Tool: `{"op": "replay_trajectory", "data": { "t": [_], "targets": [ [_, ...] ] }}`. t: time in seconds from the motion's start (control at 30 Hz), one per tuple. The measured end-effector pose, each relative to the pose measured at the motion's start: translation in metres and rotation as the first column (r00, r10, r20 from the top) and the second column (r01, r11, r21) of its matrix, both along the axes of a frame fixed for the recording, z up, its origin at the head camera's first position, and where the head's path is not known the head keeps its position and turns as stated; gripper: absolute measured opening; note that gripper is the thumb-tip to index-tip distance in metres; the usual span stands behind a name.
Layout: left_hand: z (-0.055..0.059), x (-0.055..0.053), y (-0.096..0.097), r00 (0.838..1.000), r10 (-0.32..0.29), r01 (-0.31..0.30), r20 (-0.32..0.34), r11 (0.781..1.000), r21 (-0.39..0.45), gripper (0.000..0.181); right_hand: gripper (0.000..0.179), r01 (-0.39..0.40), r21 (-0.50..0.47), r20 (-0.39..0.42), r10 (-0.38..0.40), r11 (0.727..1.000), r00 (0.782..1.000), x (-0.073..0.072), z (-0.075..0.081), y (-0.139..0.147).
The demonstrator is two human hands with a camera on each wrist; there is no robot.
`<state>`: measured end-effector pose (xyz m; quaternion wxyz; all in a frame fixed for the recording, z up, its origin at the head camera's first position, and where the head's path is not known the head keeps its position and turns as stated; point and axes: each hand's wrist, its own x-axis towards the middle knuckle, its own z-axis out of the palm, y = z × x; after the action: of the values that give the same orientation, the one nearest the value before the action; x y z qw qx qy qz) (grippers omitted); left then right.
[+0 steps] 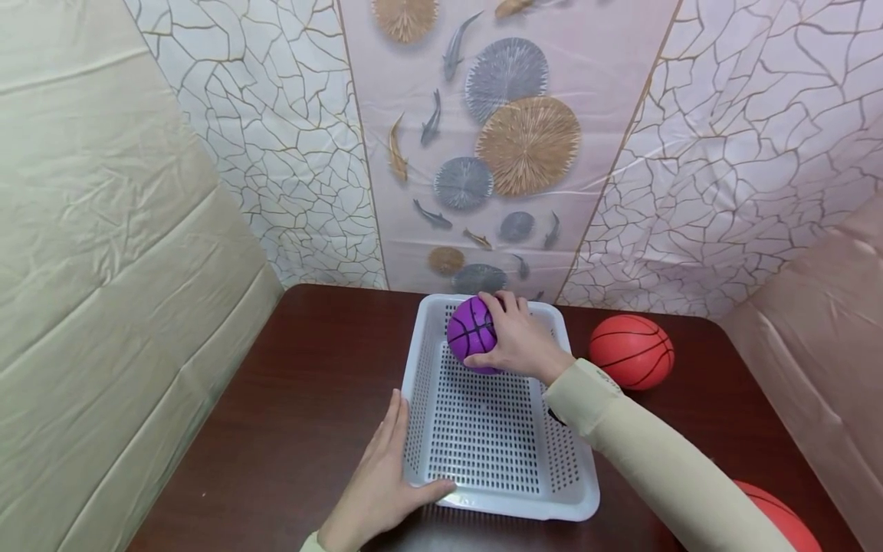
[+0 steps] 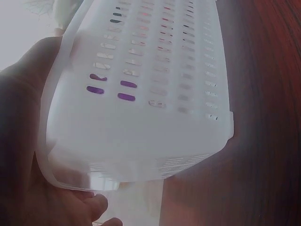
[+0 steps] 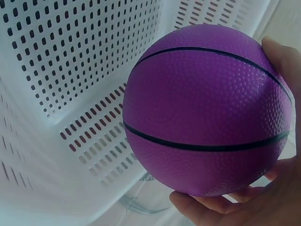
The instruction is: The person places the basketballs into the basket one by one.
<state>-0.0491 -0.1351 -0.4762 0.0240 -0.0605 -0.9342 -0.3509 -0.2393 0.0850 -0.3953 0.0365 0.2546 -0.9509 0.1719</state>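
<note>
My right hand (image 1: 520, 337) holds a small purple basketball (image 1: 472, 331) with black seams, fingers and thumb spread round its right side. The ball is at the far end of a white perforated plastic basket (image 1: 509, 504), over its interior. Seen from the right wrist, the purple ball (image 3: 202, 113) fills the grasp beside the basket's slotted walls (image 3: 75, 52). At the basket's near left corner rests my left hand (image 1: 375, 471), its straight fingers along the outer side and its thumb on the front rim. The left wrist view shows this hand (image 2: 28, 94) against the rim.
A red basketball (image 1: 631, 352) sits on the dark brown table (image 1: 303, 383), right of the basket. Another red ball (image 1: 779, 517) shows partly at the lower right, behind the right sleeve. Patterned cloth (image 1: 476, 153) hangs along the table's back edge, with plain cloth at both sides.
</note>
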Motion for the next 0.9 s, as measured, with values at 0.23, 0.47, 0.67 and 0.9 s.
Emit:
{"op": "replay_trajectory", "data": {
  "t": [0.23, 0.47, 0.67, 0.9],
  "targets": [
    [0.001, -0.001, 0.000, 1.000, 0.000, 0.000, 0.006, 1.000, 0.002, 0.130, 0.113, 0.007, 0.021, 0.009, -0.008, 1.000, 1.000, -0.004, -0.009, -0.009],
    [0.000, 0.000, 0.000, 1.000, -0.004, 0.004, 0.019, 1.000, -0.001, 0.130, 0.111, 0.013, 0.045, 0.040, -0.014, 0.999, 0.999, -0.007, -0.017, -0.018],
    [0.000, 0.002, 0.001, 1.000, -0.005, 0.005, 0.012, 1.000, -0.004, 0.129, 0.114, 0.014, 0.069, 0.030, -0.016, 0.998, 0.999, -0.009, -0.024, -0.021],
    [-0.001, 0.000, -0.001, 1.000, -0.009, 0.009, -0.028, 1.000, -0.006, 0.128, 0.113, 0.019, 0.086, 0.013, -0.020, 0.996, 1.000, -0.013, -0.028, -0.025]
  ]
}}
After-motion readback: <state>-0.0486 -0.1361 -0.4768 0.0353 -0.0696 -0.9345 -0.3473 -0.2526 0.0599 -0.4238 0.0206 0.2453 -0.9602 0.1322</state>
